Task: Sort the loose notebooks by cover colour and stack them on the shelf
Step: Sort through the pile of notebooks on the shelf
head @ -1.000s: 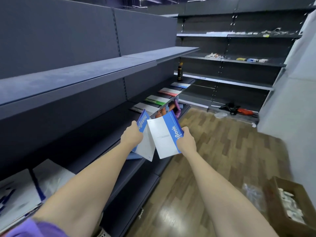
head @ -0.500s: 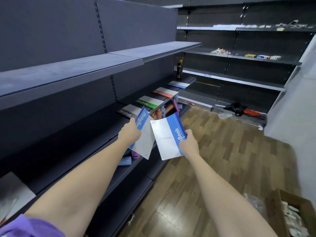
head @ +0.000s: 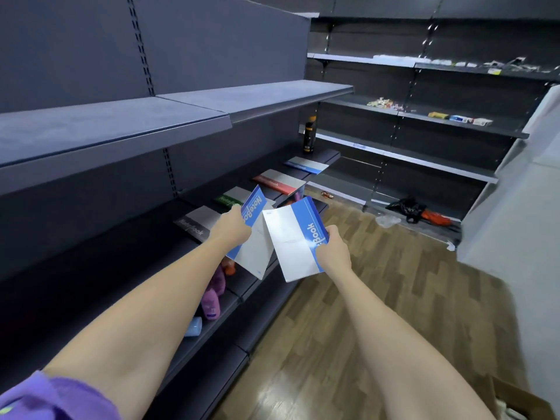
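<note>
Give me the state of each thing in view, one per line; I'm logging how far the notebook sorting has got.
left hand: grips a blue notebook, held up.
right hand: grips a second blue notebook, held up.
grey notebook: flat on the shelf.
green notebook: flat, partly hidden.
red notebook: flat.
blue shelf notebook: flat.
dark bottle: upright.
</note>
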